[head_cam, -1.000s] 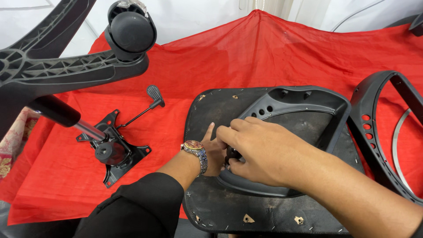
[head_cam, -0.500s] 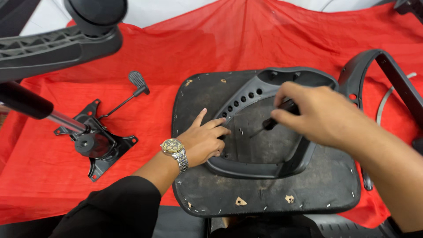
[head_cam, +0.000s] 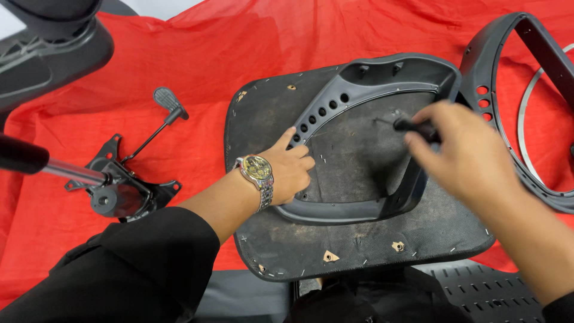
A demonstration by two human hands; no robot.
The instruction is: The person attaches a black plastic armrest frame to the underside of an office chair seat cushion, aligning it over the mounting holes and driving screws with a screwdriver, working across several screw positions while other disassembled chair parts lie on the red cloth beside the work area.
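Two hands: L (head_cam: pixel 291 170) on bracket (head_cam: pixel 335 119), R (head_cam: pixel 463 152) grips tool (head_cam: pixel 412 126).

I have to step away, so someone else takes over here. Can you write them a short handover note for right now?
Left hand: pressed flat on the plastic frame, steadying it on the upturned seat pan.
Right hand: fingers closed on a dark-handled screwdriver, tip at the frame's inner edge.
Tilt mechanism with its lever lies left on the red cloth; a second frame lies right.
Done: frame placed on seat.
Left: whether any screw is in cannot be told.
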